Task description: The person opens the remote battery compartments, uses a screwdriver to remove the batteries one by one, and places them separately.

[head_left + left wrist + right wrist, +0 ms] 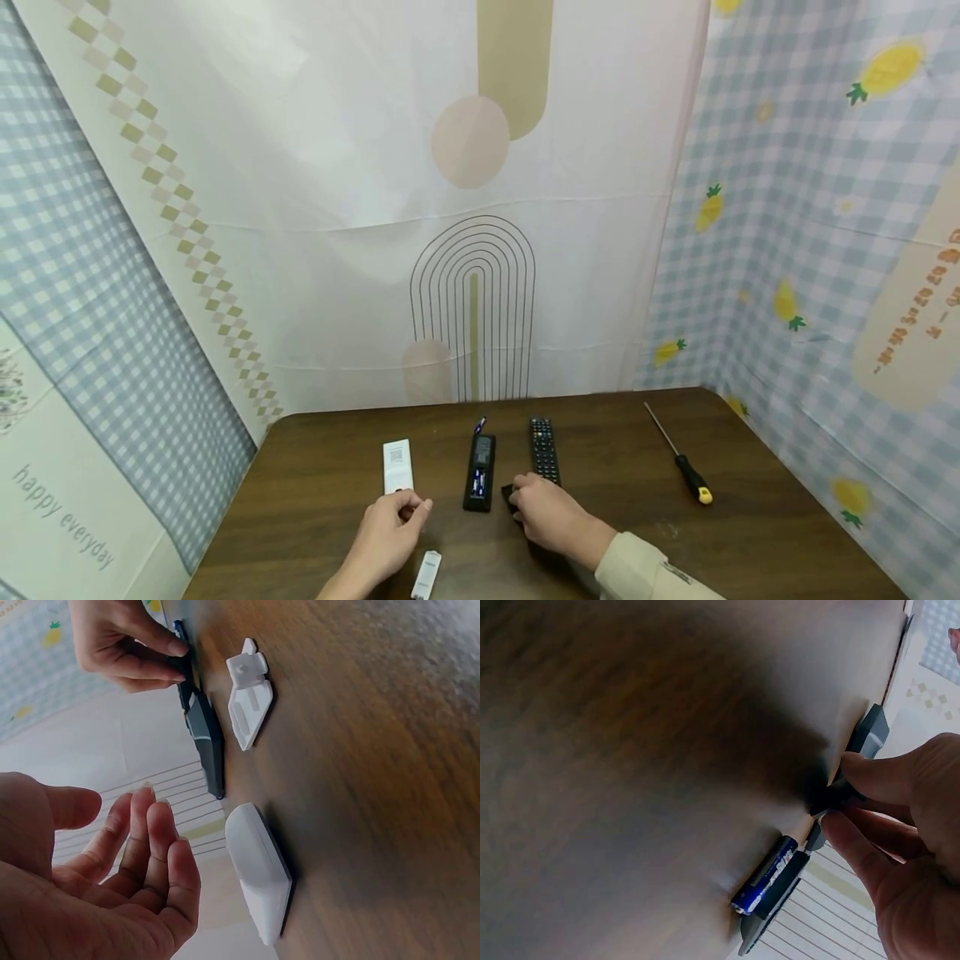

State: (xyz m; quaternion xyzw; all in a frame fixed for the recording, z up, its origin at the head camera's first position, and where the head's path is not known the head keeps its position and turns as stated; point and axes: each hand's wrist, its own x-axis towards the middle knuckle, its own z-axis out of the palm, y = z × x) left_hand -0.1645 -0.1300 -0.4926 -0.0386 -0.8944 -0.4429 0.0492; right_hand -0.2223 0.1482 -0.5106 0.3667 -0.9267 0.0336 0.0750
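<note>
My right hand (pixel 551 512) pinches a small black battery cover (pixel 507 493) between thumb and fingers, close over the table; the fingers hide much of it. To its left lies a black remote (pixel 480 487), back up, its battery bay uncovered with batteries showing. Another black remote (pixel 543 442) lies buttons up just beyond the right hand. In the right wrist view, a blue battery (pixel 765 876) rests beside a dark remote. My left hand (pixel 390 529) holds nothing, fingers loosely bent, near the lower end of a white remote (pixel 397 465).
A loose white battery cover (pixel 426 575) lies near the front, by the left hand. A thin battery-like piece (pixel 480 425) sits at the far end of the middle remote. On the right rests a screwdriver (pixel 692 479) with a black and yellow handle. Patterned curtains (pixel 337 292) surround the table.
</note>
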